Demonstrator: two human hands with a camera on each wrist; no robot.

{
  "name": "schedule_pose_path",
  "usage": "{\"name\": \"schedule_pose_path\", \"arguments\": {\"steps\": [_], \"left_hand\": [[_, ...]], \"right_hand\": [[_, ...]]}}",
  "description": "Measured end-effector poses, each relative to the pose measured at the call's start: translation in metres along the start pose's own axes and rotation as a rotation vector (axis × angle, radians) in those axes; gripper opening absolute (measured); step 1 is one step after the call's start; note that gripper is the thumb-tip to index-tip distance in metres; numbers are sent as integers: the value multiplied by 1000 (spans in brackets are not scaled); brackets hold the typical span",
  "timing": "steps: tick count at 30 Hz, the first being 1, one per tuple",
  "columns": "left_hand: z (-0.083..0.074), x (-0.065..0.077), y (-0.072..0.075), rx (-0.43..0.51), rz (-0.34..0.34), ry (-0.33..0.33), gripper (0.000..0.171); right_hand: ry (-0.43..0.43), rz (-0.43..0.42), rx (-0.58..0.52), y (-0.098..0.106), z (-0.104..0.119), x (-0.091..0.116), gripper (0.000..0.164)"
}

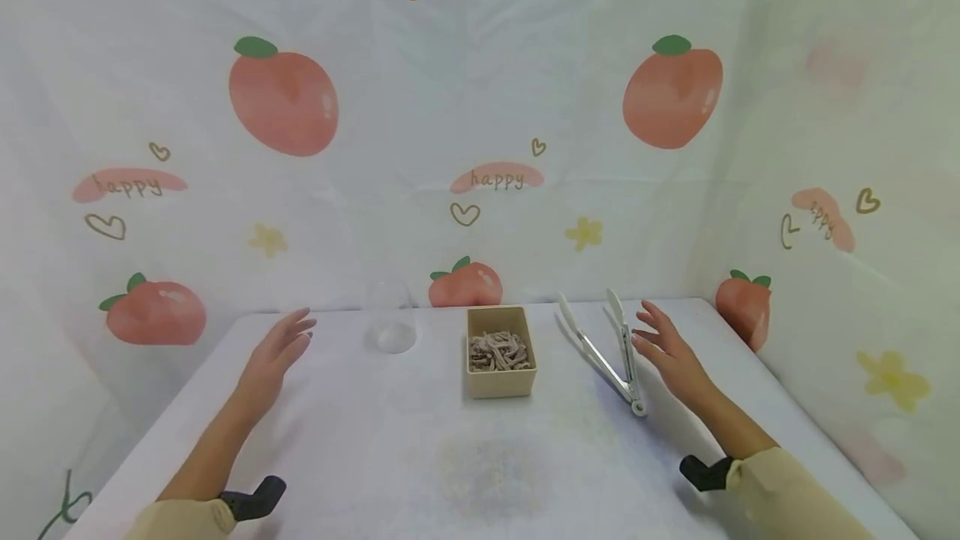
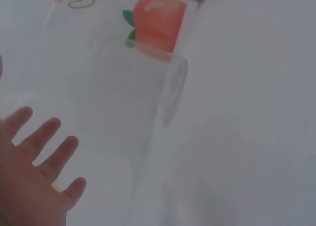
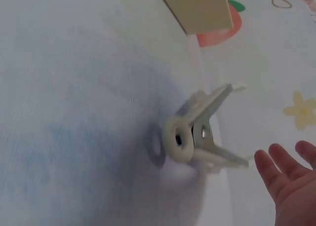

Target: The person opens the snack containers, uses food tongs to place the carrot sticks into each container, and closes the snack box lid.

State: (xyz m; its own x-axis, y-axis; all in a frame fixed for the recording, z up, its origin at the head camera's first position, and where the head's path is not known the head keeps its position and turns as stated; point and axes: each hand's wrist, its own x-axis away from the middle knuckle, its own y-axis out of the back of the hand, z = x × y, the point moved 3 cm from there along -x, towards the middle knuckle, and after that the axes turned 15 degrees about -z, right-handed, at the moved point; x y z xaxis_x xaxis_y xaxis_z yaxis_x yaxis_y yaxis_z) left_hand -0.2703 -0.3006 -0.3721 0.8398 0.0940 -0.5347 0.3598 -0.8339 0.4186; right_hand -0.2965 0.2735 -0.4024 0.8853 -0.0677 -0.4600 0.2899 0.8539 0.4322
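My left hand is held over the left part of the table, fingers spread and holding nothing. To its right a clear glass cup stands upright; the left wrist view shows the same cup beyond the fingers. My right hand, also with nothing in it, hovers beside a pair of metal tongs with pale tips. These tongs lie spread apart, their ring end toward me. Between the hands sits a tan rectangular box with several greyish-brown, twisted dry pieces inside.
A white-covered table carries these things. Behind it and on the right hangs a white curtain printed with peaches, hearts and flowers. A black wrist mount is on the left arm, another black mount on the right.
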Motion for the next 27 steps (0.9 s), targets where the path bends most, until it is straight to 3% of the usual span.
{"name": "schedule_pose_path", "arguments": {"steps": [7,13,23,27], "left_hand": [[0,-12,-15,27,-65,63,49],[5,-16,-28,160,-141,111,45],[6,-26,-51,299,-262,226,41],[6,-30,-59,299,-289,279,39]], "right_hand": [[-26,-12,-174,-21,10,-4,63],[-24,-12,-287,-38,18,-7,58],[-105,-40,-307,-58,27,-15,54],[-164,-29,-308,-70,26,-19,52]]}}
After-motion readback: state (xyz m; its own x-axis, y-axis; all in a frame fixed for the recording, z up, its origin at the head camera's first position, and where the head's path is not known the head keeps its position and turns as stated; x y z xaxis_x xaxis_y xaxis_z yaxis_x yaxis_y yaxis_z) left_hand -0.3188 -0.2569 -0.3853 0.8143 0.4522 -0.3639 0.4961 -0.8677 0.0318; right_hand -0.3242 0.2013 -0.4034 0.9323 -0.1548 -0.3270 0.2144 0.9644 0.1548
